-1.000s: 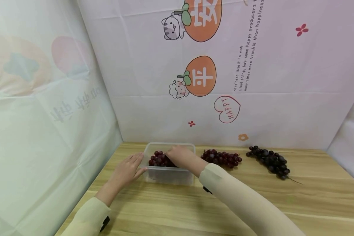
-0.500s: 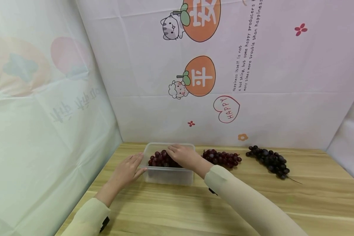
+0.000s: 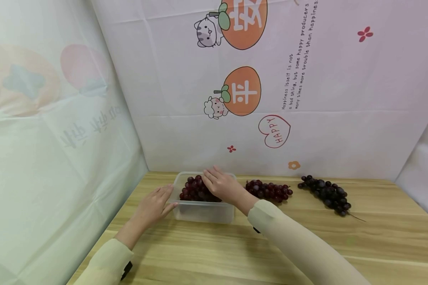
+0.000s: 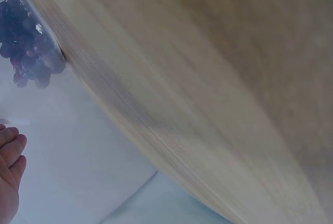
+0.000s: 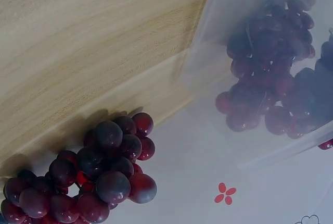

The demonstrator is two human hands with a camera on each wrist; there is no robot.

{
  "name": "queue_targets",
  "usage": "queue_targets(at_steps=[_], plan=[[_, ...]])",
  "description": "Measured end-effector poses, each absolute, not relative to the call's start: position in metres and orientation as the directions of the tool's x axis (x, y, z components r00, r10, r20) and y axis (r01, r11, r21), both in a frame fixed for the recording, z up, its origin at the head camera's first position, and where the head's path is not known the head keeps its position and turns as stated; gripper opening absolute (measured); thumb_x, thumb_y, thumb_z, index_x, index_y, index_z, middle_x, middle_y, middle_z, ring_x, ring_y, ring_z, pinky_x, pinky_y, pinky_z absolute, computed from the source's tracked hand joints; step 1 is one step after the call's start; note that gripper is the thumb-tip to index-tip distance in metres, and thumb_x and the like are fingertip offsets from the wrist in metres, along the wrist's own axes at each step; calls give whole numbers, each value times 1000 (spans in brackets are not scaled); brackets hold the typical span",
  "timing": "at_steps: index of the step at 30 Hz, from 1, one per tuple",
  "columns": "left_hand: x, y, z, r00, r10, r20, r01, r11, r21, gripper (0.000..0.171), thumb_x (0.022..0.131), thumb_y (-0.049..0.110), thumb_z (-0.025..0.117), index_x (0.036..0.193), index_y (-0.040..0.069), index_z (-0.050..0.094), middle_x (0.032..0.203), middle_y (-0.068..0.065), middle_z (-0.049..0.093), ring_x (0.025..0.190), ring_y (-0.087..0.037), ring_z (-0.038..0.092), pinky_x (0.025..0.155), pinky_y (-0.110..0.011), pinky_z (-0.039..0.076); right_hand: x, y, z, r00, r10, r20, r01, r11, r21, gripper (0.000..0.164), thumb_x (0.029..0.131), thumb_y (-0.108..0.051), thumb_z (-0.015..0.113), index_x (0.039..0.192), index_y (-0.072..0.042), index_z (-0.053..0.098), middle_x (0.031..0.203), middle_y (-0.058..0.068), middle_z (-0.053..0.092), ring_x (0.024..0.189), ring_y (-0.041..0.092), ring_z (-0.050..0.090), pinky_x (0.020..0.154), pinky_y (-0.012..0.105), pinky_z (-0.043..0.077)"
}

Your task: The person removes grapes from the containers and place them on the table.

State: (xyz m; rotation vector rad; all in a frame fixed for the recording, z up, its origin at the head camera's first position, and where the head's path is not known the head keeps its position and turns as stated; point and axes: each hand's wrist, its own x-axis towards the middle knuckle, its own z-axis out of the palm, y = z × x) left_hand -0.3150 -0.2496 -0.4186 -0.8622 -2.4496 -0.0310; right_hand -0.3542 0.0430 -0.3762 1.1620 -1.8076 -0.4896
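**Left hand [image 3: 153, 206] at the side of the plastic box [image 3: 204, 213], right hand [image 3: 224, 187] over the red grapes [image 3: 197, 192] inside it**

Your left hand lies along the left side of the box, its fingers fairly straight and its thumb spread away from them near the front left corner. That grip is wide, with nothing held between thumb and fingers. In the left wrist view you see only part of that hand, at the picture's edge, with grapes showing dimly through the box's cloudy wall.

Your right hand is over the right part of the box, its fingers stretched out towards the back rim. It hides some of the grapes, and you cannot tell how firmly it presses on them. The fingers you can see are extended and not curled round anything.

The red grapes are heaped inside the box, most plainly visible in its left part; whether they form one bunch or more, you cannot tell. Just to the right of the box lies another dark red bunch [image 3: 268, 191]. Well to the right of the box lies a black bunch [image 3: 326, 194], its thin stem pointing away. The box and both outer bunches rest on a wood-grain table [image 3: 214, 253], and a printed cloth [image 3: 342, 103] hangs behind the box.
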Motion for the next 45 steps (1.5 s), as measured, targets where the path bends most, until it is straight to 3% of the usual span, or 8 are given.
queue_targets(at_steps=[1, 8, 11, 14, 16, 29, 38, 45], plan=[[-315, -250, -419, -652, 575, 494, 588, 795, -148, 63, 95, 38, 62, 134, -11, 50, 133, -25, 54, 120, -37, 54, 106, -48, 40, -354, 43, -376, -146, -865, 480, -506, 483, 715, 32, 91, -2, 62, 122, 0, 65, 122, 16, 65, 114, 25, 62, 101, 42, 46], [-316, -249, -419, -668, 569, 479, 586, 800, -133, 64, 95, 38, 61, 135, -10, 49, 135, -25, 53, 122, -37, 53, 107, -48, 39, -355, 45, -374, -93, -839, 537, -489, 508, 709, 30, 94, 1, 58, 123, 2, 64, 123, 17, 64, 115, 25, 61, 101, 39, 46], [-316, -249, -419, -666, 570, 481, 587, 799, -134, 64, 95, 38, 61, 135, -10, 48, 134, -25, 53, 122, -37, 53, 107, -48, 38, -355, 45, -372, -59, -829, 556, -483, 511, 711, 30, 100, 4, 45, 123, 2, 65, 122, 17, 64, 114, 25, 62, 101, 38, 46], [-317, -249, -419, -662, 572, 484, 587, 798, -139, 64, 95, 37, 62, 135, -10, 49, 134, -25, 53, 122, -37, 53, 108, -48, 38, -357, 45, -371, -24, -826, 562, -468, 506, 724, 45, 104, 7, 24, 122, 2, 65, 121, 17, 65, 114, 25, 62, 101, 38, 46], [-317, -249, -419, -661, 572, 486, 586, 798, -142, 64, 94, 36, 64, 135, -10, 49, 134, -24, 54, 122, -37, 53, 108, -47, 38, -357, 44, -370, -6, -827, 562, -461, 501, 732, 52, 104, 7, 17, 122, 3, 65, 122, 18, 65, 114, 25, 62, 101, 38, 46], [-317, -248, -420, -667, 566, 483, 582, 802, -136, 64, 93, 34, 66, 135, -10, 49, 134, -24, 53, 122, -37, 53, 107, -49, 38, -362, 43, -355, 85, -818, 569, -430, 485, 761, 41, 103, 9, 29, 118, 4, 67, 117, 18, 67, 111, 27, 64, 98, 39, 49], [-317, -249, -420, -649, 576, 498, 589, 794, -151, 63, 93, 35, 65, 135, -10, 50, 134, -24, 54, 120, -37, 54, 106, -48, 39, -363, 44, -344, 98, -820, 564, -457, 466, 757, 37, 103, 6, 32, 119, 6, 65, 116, 20, 67, 109, 29, 64, 104, 47, 42], [-316, -250, -420, -636, 581, 508, 597, 787, -152, 63, 93, 35, 65, 134, -11, 50, 133, -25, 54, 119, -38, 55, 106, -48, 40, -361, 46, -336, 106, -817, 567, -457, 466, 758, 38, 104, 6, 30, 119, 6, 65, 116, 20, 66, 112, 30, 63, 103, 44, 44]])
